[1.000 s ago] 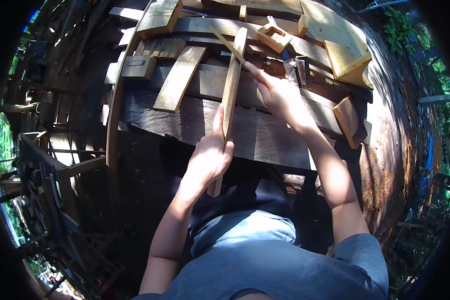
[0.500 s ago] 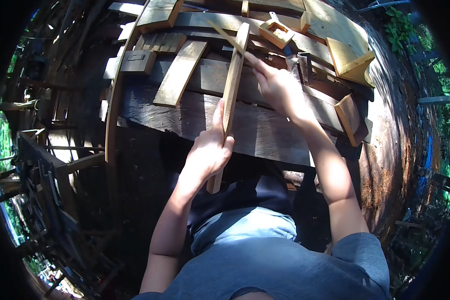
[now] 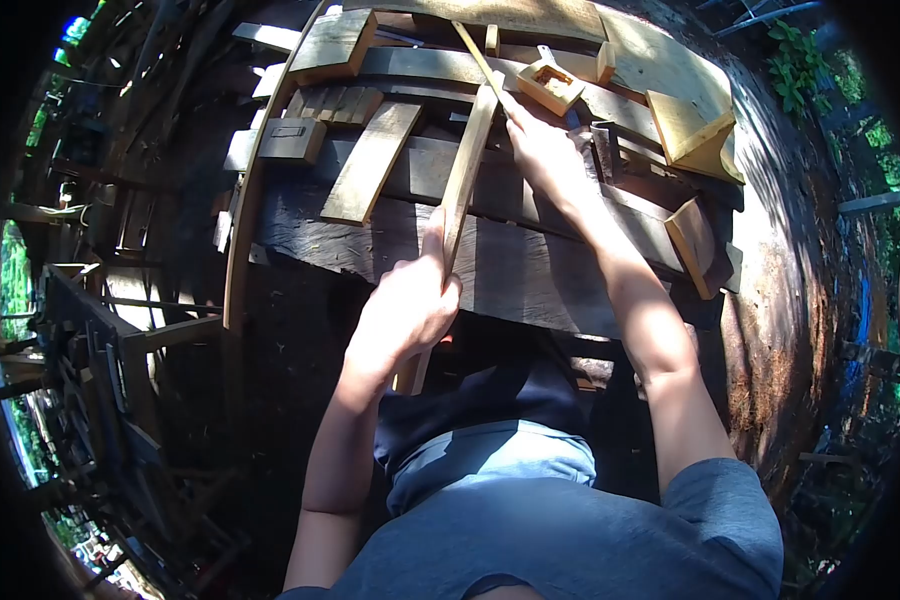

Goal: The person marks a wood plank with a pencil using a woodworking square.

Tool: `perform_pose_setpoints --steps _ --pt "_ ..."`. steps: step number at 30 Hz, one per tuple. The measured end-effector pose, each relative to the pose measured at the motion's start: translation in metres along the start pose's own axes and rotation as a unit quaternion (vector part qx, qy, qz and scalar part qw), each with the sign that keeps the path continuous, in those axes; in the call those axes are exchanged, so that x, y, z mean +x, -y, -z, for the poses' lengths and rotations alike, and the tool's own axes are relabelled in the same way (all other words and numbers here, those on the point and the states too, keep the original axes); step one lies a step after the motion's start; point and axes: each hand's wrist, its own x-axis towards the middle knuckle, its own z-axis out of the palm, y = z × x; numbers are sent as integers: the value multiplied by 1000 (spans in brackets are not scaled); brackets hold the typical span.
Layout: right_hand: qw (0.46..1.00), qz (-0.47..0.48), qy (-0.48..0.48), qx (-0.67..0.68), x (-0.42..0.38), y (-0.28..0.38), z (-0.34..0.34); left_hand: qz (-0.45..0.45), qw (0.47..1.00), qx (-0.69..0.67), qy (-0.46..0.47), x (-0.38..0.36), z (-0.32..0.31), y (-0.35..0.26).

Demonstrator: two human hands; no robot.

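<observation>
My left hand [image 3: 405,305] is wrapped round the near part of a long wooden strip [image 3: 465,165], its index finger laid along the wood. The strip slants away from my body over the workbench [image 3: 540,265], and its near end sticks out below my hand. At the strip's far end, my right hand [image 3: 548,160] grips a thin, pale wooden stick [image 3: 476,50]. This stick points up and left past the strip's tip, overlapping it in this view. Just beyond my right hand lies a small hollowed wooden box [image 3: 552,86].
A loose board [image 3: 374,165] and a slotted wooden block [image 3: 291,140] lie on the left of the bench. Wooden pieces, one an angled yellowish block [image 3: 692,130], sit at the right. A large log [image 3: 760,330] flanks the bench; a wooden frame [image 3: 120,330] stands left.
The thin stick has swung to a steeper angle, with my right hand near the strip's tip. The strip and my left hand have shifted slightly toward my body and left. The view has shifted a little.
</observation>
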Motion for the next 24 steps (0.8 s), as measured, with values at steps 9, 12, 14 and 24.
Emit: perform_pose_setpoints --steps 9,12,14,24 --pt "991 -65 111 19 -10 27 34 176 972 -152 40 7 -13 -13" --pt "997 -28 60 -51 31 6 -1 165 973 -158 20 7 -17 -8" --pt "995 -52 79 -12 19 5 4 165 976 -142 18 6 -20 -7" --pt "983 -122 132 33 17 14 25 171 976 -131 37 9 -16 -11"
